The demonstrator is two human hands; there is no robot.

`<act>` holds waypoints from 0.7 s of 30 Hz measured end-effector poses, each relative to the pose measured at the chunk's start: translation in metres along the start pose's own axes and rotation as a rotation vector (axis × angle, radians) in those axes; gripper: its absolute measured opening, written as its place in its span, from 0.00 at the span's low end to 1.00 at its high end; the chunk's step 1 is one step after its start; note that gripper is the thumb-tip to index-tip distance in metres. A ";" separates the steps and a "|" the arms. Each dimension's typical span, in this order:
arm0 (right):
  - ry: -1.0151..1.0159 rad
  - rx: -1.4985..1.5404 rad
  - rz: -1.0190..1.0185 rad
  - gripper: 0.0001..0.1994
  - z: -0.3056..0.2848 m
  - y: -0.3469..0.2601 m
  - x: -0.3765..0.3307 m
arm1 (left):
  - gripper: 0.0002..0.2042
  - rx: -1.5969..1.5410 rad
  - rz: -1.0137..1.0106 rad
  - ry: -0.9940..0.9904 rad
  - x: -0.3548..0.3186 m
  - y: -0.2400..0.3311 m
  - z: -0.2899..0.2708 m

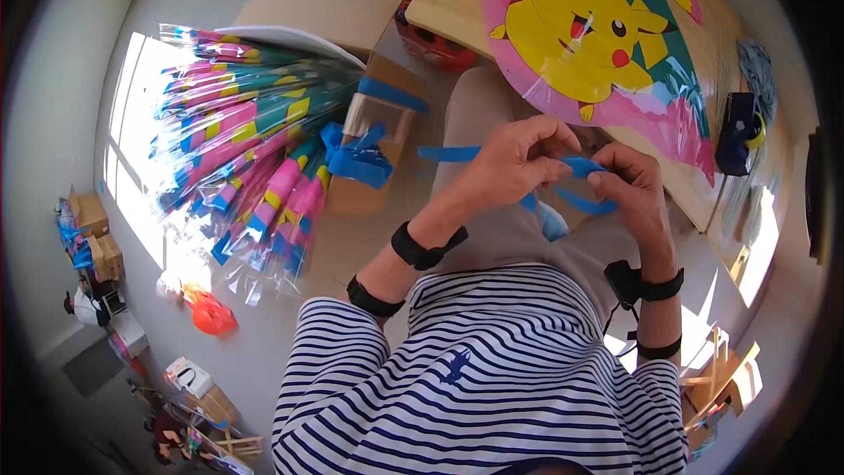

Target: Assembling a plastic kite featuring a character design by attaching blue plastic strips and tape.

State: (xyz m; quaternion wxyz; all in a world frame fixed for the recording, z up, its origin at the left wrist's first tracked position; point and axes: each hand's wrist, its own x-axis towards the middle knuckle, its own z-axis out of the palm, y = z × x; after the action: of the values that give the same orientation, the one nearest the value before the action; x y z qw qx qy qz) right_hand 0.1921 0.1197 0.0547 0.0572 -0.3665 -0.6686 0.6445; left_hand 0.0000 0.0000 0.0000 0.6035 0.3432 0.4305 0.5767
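My left hand (526, 161) pinches a blue ribbon (580, 167) between thumb and fingers, above my lap. My right hand (629, 183) pinches the same ribbon a short way to the right, where it bends into a loop. Another length of blue ribbon sticks out to the left from under my left hand. Just beyond my hands lies a printed plastic sheet (576, 22), pink and teal with a yellow cartoon creature, over the table's edge. A small light-blue piece (552, 223) rests on my lap below the ribbon; its kind is unclear.
To the left, a large bundle of folded printed plastic sheets (255, 132) fans out beside a cardboard box (356, 198) with blue ribbons (359, 154) on it. A wooden table (453, 9) stands ahead and right, bearing a dark tape dispenser (737, 136). An orange bag (211, 310) lies on the floor.
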 end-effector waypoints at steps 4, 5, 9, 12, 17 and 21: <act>0.043 -0.017 -0.017 0.04 -0.019 0.007 -0.027 | 0.11 0.016 -0.122 -0.250 0.007 -0.012 0.020; 0.032 -0.016 -0.036 0.04 -0.024 0.010 -0.034 | 0.11 0.038 -0.147 -0.302 0.008 -0.014 0.027; 0.069 0.057 -0.028 0.04 -0.028 0.006 -0.050 | 0.10 0.024 -0.212 -0.274 0.007 -0.009 0.034; 0.147 0.067 -0.032 0.04 -0.042 0.011 -0.059 | 0.09 -0.046 -0.292 -0.221 0.001 0.004 0.022; 0.366 0.054 -0.100 0.05 -0.078 0.030 -0.084 | 0.05 0.054 -0.210 -0.068 -0.005 0.015 -0.010; 0.451 0.037 -0.093 0.06 -0.089 0.054 -0.103 | 0.03 0.063 -0.065 0.030 0.004 0.016 -0.014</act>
State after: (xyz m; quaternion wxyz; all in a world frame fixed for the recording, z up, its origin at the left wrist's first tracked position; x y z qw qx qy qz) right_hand 0.3375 0.1292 0.0613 0.2413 -0.4690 -0.6432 0.5551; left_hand -0.0196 0.0041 0.0083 0.6042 0.3395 0.4684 0.5480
